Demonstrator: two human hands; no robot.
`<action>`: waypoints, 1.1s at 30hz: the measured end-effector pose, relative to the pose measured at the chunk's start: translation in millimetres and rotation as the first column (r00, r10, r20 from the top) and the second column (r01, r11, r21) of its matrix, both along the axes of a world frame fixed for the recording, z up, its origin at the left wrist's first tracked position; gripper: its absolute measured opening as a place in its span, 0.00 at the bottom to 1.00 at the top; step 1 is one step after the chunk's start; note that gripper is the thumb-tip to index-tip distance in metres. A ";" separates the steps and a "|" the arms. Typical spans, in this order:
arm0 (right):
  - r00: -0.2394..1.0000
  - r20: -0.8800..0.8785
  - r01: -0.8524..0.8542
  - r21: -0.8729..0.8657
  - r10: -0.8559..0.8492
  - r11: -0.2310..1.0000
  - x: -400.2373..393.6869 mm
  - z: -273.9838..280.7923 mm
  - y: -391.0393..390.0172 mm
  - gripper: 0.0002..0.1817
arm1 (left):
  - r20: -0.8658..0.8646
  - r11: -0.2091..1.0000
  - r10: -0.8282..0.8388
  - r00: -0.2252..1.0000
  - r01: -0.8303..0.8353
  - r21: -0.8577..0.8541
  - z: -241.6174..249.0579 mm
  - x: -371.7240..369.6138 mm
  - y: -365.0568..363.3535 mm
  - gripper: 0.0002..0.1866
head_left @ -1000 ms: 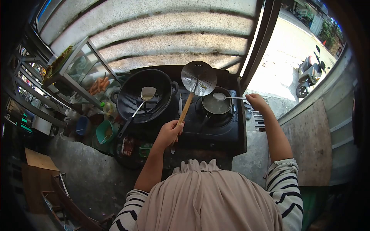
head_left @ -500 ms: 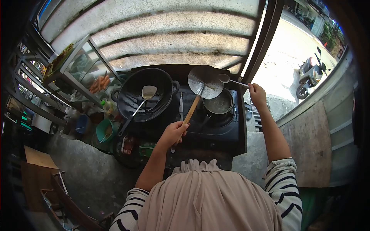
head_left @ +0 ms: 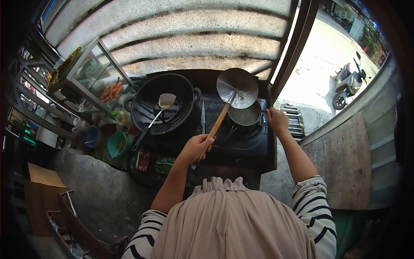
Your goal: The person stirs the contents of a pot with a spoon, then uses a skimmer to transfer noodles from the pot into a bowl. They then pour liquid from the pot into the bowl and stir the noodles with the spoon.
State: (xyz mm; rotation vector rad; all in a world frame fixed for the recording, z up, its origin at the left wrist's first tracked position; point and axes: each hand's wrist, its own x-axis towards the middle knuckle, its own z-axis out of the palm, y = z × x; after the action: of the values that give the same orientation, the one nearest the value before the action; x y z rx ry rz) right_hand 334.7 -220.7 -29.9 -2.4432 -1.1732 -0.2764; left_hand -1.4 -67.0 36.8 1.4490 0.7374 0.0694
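My left hand (head_left: 197, 149) is closed around the wooden handle of a skimmer (head_left: 237, 88). Its wide perforated metal disc, with some small pale bits on it, hangs over the back edge of a small pot (head_left: 244, 116). That pot holds liquid and sits on the right burner. At the pot's right rim, my right hand (head_left: 278, 121) is closed on the ladle's handle, of which little shows; the bowl cannot be seen. Left of the skimmer a knife (head_left: 203, 116) lies on the black stove (head_left: 246, 152).
A large black wok (head_left: 142, 113) with a metal spatula (head_left: 166, 102) in it occupies the left burner. Left of it are a green bowl (head_left: 117, 144), a blue container (head_left: 92, 137) and a glass display case (head_left: 86, 77). Outside at right stands a scooter (head_left: 348, 82).
My right hand has come down and slightly left, bringing the ladle from beside the skimmer to the pot, its bowl now out of sight. The skimmer has shifted slightly right and up.
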 end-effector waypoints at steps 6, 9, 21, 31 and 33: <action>0.971 -0.230 0.060 -0.010 -0.061 0.998 -0.9 -16.6 10.5 0.19 | 0.011 1.000 0.010 1.000 -0.010 0.024 0.4 -0.2 -1.8 0.18; 0.949 -0.305 0.074 -0.012 -0.074 0.997 8.5 -30.0 12.5 0.20 | 0.005 0.999 0.016 1.000 -0.016 0.039 2.2 -1.5 -2.4 0.18; 0.751 -0.660 0.048 0.049 -0.004 0.998 34.8 -38.1 -6.8 0.25 | 0.016 0.996 0.045 0.999 -0.047 0.073 2.5 -3.8 -1.8 0.18; 0.724 -0.689 0.011 0.061 0.034 0.998 63.7 20.2 -22.0 0.25 | -0.006 0.982 0.119 0.993 -0.116 0.147 -3.2 -2.2 2.1 0.15; 0.704 -0.711 0.025 0.032 0.005 0.999 64.3 38.2 -22.8 0.25 | -0.037 0.982 0.110 0.993 -0.103 0.157 -10.5 -1.4 3.6 0.16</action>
State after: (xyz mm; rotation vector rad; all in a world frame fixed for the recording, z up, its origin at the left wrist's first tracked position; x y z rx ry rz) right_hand 399.1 -243.4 8.3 -2.1711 -0.7753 0.6076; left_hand -2.8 -63.4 26.3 1.5622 0.8620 0.1805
